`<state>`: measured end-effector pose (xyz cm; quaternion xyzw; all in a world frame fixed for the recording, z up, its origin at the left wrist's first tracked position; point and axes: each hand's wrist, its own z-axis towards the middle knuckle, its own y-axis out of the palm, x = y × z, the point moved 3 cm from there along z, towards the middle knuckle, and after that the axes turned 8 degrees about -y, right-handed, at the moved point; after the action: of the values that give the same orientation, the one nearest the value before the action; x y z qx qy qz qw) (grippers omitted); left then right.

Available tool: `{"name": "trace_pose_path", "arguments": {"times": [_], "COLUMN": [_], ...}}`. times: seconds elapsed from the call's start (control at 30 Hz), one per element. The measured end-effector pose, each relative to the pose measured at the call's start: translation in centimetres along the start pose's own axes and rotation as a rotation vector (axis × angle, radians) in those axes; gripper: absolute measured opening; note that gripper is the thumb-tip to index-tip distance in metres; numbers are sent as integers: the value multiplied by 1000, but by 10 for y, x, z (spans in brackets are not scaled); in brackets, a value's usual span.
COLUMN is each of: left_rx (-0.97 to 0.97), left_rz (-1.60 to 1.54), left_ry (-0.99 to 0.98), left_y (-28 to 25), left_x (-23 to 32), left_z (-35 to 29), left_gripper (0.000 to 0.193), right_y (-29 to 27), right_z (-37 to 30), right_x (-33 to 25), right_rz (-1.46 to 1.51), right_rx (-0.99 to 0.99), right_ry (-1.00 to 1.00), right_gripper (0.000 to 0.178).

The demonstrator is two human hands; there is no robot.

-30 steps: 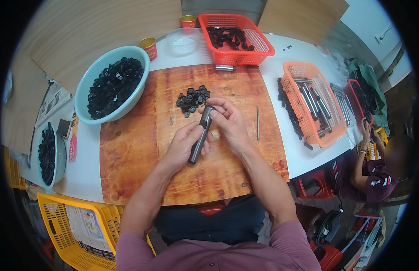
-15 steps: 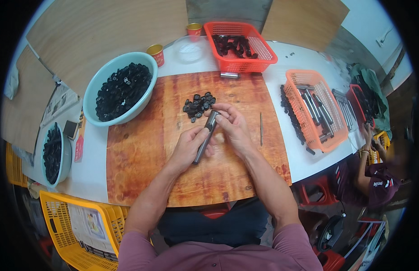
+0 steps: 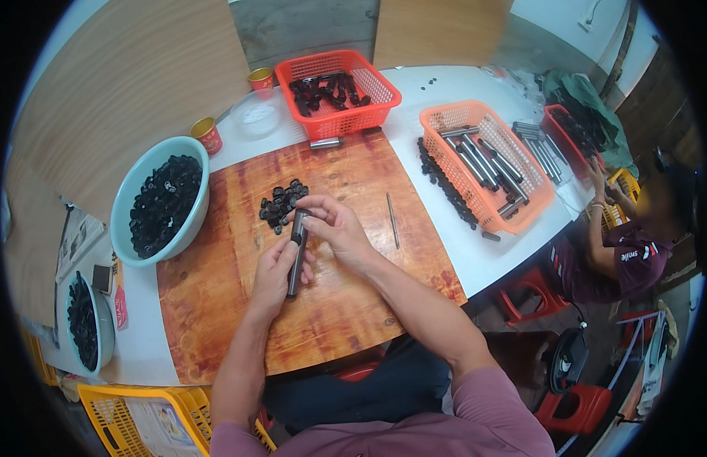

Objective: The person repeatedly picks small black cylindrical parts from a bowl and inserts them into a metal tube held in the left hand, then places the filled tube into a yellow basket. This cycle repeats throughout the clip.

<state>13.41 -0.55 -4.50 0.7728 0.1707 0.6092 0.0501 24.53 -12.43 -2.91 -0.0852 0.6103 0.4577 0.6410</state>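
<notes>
My left hand (image 3: 271,273) is closed around a dark grey metal tube (image 3: 295,277), thumb along its side, over the wooden board (image 3: 346,320). The tube slants slightly, its far end pointing away from me. At that far end my right hand (image 3: 336,228) pinches the tube between thumb and fingers. Whether a small part sits between those fingertips is hidden. A loose pile of small black caps (image 3: 281,204) lies on the board just beyond my hands. To the right of them lies a thin metal rod (image 3: 393,221).
Left are two pale green basins (image 3: 117,228) (image 3: 106,335) of black pieces. A red basket (image 3: 376,107) stands at the back. Right, an orange basket (image 3: 540,194) holds metal tubes, with a row of black caps (image 3: 445,183) beside it. Far right, a co-worker (image 3: 627,244) sits at the table.
The whole view has swung to the right, so the table appears shifted left. Both hands keep nearly the same hold on the tube.
</notes>
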Motion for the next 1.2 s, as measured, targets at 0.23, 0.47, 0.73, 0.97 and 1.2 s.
{"name": "trace_pose_path", "arguments": {"times": [0.23, 0.47, 0.73, 0.97, 1.2], "left_rx": [13, 15, 42, 37, 17], "left_rz": [14, -12, -44, -21, -34], "left_ry": [25, 30, -11, 7, 12], "left_y": [1, 1, 0, 3, 2], "left_x": [1, 0, 2, 5, 5], "left_z": [0, -1, -1, -2, -3], "left_gripper": [38, 36, 35, 35, 35], "right_y": [2, 2, 1, 0, 1], "right_z": [-1, -1, 0, 0, 0], "right_x": [-3, -5, -4, -5, -6], "right_rz": [38, 6, 17, 14, 4], "right_rx": [24, 18, 25, 20, 25], "right_ry": [9, 30, 19, 9, 12], "right_gripper": [35, 37, 38, 39, 40]}}
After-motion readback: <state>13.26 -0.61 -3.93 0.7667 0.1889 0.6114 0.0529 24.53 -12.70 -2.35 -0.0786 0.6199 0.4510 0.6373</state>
